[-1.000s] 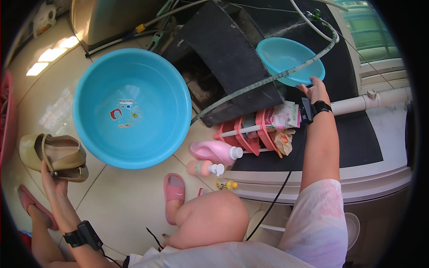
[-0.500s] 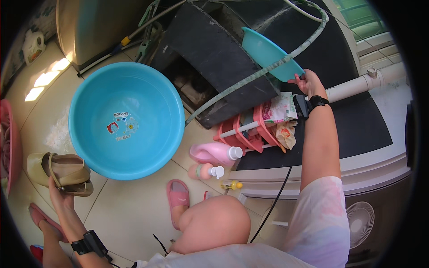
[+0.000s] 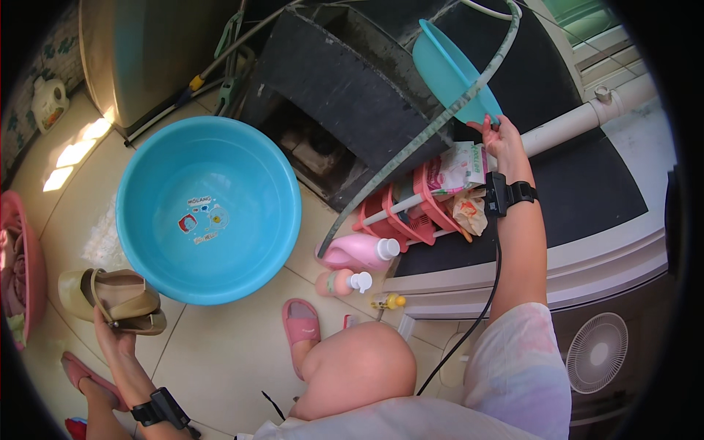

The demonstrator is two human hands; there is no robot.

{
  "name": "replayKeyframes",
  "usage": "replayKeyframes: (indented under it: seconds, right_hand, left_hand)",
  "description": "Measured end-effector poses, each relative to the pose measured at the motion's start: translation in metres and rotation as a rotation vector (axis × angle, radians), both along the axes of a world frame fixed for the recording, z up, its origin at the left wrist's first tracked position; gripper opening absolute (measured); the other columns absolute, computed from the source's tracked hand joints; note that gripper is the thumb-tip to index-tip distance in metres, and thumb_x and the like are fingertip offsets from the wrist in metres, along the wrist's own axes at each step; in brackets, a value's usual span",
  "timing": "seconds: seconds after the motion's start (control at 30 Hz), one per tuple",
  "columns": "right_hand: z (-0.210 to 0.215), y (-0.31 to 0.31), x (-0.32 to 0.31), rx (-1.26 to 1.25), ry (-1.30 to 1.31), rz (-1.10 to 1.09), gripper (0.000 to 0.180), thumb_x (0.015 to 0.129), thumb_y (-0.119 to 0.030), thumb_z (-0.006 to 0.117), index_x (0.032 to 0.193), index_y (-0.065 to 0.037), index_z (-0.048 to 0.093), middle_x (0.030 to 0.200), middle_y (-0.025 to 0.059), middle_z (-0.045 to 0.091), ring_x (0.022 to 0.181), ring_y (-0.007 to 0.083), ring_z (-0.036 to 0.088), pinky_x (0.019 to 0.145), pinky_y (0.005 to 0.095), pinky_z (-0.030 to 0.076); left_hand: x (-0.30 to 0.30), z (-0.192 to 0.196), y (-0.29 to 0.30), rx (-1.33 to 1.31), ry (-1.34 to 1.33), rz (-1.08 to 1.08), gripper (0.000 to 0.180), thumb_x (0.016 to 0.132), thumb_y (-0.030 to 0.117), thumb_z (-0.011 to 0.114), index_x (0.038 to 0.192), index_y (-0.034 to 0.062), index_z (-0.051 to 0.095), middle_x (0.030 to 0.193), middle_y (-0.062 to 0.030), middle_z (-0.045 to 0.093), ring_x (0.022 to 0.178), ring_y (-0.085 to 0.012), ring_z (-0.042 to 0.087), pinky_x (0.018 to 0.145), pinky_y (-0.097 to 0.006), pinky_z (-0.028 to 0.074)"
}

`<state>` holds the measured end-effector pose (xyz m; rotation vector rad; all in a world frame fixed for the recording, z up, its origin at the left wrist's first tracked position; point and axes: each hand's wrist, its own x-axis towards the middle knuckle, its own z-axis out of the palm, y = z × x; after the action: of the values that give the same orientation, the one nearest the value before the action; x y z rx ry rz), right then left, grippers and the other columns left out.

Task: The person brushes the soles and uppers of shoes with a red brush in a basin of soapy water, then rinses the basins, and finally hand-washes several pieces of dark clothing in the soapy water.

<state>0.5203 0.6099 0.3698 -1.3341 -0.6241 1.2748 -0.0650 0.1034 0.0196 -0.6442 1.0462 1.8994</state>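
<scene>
My right hand (image 3: 501,138) grips the rim of a small teal basin (image 3: 447,70) and holds it tilted up on edge above the dark platform (image 3: 587,183), beside a green hose (image 3: 418,147). My left hand (image 3: 116,334) holds a pair of tan shoes (image 3: 114,297) low at the left, just beside the big blue basin (image 3: 209,209) that stands on the tiled floor. Both wrists wear black bands.
A pink rack (image 3: 411,209) with packets stands under my right hand. A pink bottle (image 3: 359,251) and a smaller bottle (image 3: 343,281) lie on the floor. My foot wears a pink slipper (image 3: 301,326). A white pipe (image 3: 579,121), a fan (image 3: 598,352) and a pink tub (image 3: 18,279) are around.
My right hand has lifted the small teal basin from lying flat to standing tilted on its edge. My left hand with the shoes has stayed about where it was.
</scene>
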Motion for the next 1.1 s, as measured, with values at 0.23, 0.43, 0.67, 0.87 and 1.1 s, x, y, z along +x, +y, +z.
replayKeyframes:
  seconds: [0.23, 0.43, 0.67, 0.87, 1.1]
  right_hand:
    - [-0.015, 0.011, -0.038, 0.09, -0.008, -0.12, 0.044, 0.099, -0.016, 0.038, 0.135, 0.002, 0.02, 0.127, 0.0495, 0.034, 0.067, 0.0253, 0.067, 0.057, 0.026, 0.06]
    - [-0.006, 0.026, 0.0, 0.166, -0.194, -0.174, 0.036, 0.099, -0.018, 0.04, 0.126, 0.004, 0.032, 0.102, 0.0393, 0.051, 0.069, 0.0322, 0.066, 0.056, 0.0316, 0.062]
    - [0.003, -0.001, -0.008, -0.026, -0.135, -0.035, 0.039, 0.097, -0.017, 0.045, 0.126, 0.005, 0.032, 0.112, 0.0511, 0.042, 0.067, 0.0323, 0.068, 0.054, 0.0288, 0.061]
    - [0.0, 0.015, -0.05, 0.194, -0.462, -0.147, 0.034, 0.097, -0.017, 0.046, 0.124, 0.003, 0.04, 0.111, 0.0247, 0.055, 0.075, 0.0353, 0.067, 0.063, 0.039, 0.062]
    - [0.011, 0.004, -0.088, 0.33, -1.593, 0.009, 0.032, 0.095, -0.032, 0.049, 0.1, -0.001, 0.058, 0.081, 0.0122, 0.066, 0.061, 0.0206, 0.067, 0.054, 0.0304, 0.054]
  left_hand:
    - [-0.01, 0.0, -0.01, -0.028, 0.049, 0.067, 0.045, 0.09, 0.032, 0.059, 0.126, 0.0038, 0.053, 0.125, -0.0122, 0.057, 0.115, -0.0296, 0.055, 0.1, -0.048, 0.045]
    - [-0.013, -0.007, -0.011, -0.009, 0.032, 0.059, 0.044, 0.091, 0.031, 0.058, 0.125, 0.0042, 0.053, 0.125, -0.0119, 0.057, 0.114, -0.0289, 0.056, 0.098, -0.047, 0.047]
    - [-0.011, -0.006, -0.013, 0.002, 0.004, 0.049, 0.042, 0.091, 0.03, 0.058, 0.123, 0.0034, 0.055, 0.121, -0.0117, 0.06, 0.112, -0.0288, 0.058, 0.097, -0.046, 0.048]
    - [-0.01, -0.007, -0.013, -0.001, 0.029, 0.06, 0.044, 0.091, 0.032, 0.058, 0.123, 0.0035, 0.054, 0.122, -0.0113, 0.059, 0.113, -0.0284, 0.057, 0.097, -0.046, 0.047]
    - [-0.011, -0.009, -0.016, 0.0, -0.01, 0.065, 0.046, 0.09, 0.034, 0.058, 0.124, 0.0037, 0.054, 0.123, -0.0114, 0.059, 0.113, -0.0282, 0.057, 0.098, -0.047, 0.047]
